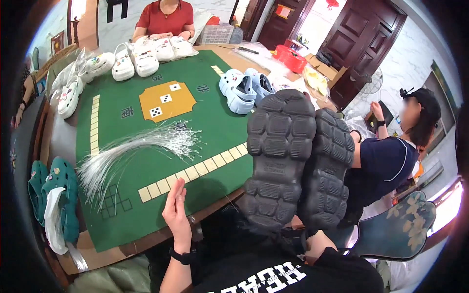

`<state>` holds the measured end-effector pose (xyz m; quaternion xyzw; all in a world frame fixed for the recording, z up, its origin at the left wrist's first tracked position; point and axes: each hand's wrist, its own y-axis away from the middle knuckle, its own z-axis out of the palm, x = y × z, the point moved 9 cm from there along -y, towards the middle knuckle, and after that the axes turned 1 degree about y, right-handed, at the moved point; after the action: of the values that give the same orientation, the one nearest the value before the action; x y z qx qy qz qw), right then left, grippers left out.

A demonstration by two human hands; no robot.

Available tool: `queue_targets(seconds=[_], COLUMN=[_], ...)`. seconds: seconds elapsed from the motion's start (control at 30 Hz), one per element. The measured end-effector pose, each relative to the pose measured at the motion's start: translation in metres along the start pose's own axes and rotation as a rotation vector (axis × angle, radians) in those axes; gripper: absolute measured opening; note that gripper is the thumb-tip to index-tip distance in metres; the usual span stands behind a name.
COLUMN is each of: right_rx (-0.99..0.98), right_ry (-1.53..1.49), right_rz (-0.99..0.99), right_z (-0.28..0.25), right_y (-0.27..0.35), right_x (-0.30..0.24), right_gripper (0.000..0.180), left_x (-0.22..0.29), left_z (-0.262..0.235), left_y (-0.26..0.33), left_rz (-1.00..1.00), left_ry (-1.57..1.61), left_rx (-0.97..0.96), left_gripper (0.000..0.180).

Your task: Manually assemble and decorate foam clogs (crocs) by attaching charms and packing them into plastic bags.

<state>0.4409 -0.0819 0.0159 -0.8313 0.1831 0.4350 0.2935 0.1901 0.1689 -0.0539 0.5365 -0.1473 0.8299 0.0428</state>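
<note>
1. Because the pair of black shoes (pixel 281 156) stands up at center right of the frame with both soles turned to my camera, I get the treads in full and none of the uppers; I judge that the two are kept side by side so one grip can serve both.
2. I see the right hand (pixel 317 242) only in part, just below the heels at lower right; the shoes cover its fingers, so I cannot tell how they close, though the forearm seems to bear the pair up.
3. I find the left hand (pixel 177 212) at lower center, flat and holding nothing, fingers straight and together, near the mat's edge; that seems to leave it free.
4. I take the white strand bundle (pixel 141 151), left of center, to lie loose for easy picking; its thin, glossy filaments bend in an arc, with tiny knobs at one end.
5. I read the soles as matte, rubbery and cut into rounded, grooved blocks; the green mat (pixel 215 127) under the strands looks smooth and flat.
6. I note smooth, perforated clogs around the rim: white clogs (pixel 145 58) at upper left, light blue clogs (pixel 238 90) at upper center, teal clogs (pixel 61 178) at far left, one with crumpled, filmy white wrapping (pixel 53 215) over it.
</note>
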Motion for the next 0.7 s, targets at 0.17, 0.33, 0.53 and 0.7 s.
queue_targets(seconds=[0.17,0.33,0.53,0.7], right_rx=[-0.072,-0.098,-0.127,-0.152], right_ry=[0.029,0.064,0.094,0.116], right_rz=[-0.016,-0.016,-0.016,-0.016], right_z=[0.078,0.087,0.082,0.079], right_y=[-0.076,-0.076,-0.074,-0.083], right_x=[-0.031,-0.035,-0.037,-0.039], right_gripper=[0.035,0.037,0.038,0.04], left_x=[0.0,0.002,0.0,0.0], left_z=[-0.014,-0.012,-0.01,-0.011], left_y=[0.001,0.001,0.001,0.0], left_rz=[-0.007,0.016,0.004,-0.002], left_ry=[-0.016,-0.029,-0.033,-0.055], left_rx=[0.015,0.019,0.018,0.001], left_gripper=[0.037,0.034,0.034,0.036])
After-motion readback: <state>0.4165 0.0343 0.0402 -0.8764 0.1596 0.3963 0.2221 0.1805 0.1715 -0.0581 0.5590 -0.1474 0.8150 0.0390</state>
